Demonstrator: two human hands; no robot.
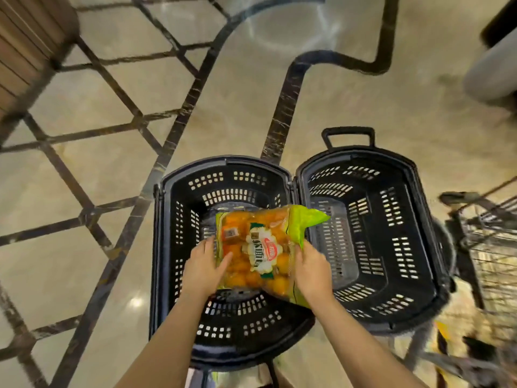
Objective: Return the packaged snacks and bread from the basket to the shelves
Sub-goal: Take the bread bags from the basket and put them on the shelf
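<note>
A clear snack bag [263, 247] with green edges and orange round pieces inside is held over the left black basket [179, 208]. My left hand [202, 268] grips the bag's left side, fingers spread on its front. My right hand [312, 271] holds the bag's right edge. The bag hangs above the basket's perforated floor, and nothing else shows inside that basket. A second black basket [402, 219] stands right beside it, with nothing in it and its handle at the far end.
Both baskets rest on a glossy beige floor with dark inlaid lines [112, 152]. A wire trolley [486, 242] stands at the right edge. A wooden fixture [25, 40] fills the top left corner, and a grey rounded object [492, 74] sits top right.
</note>
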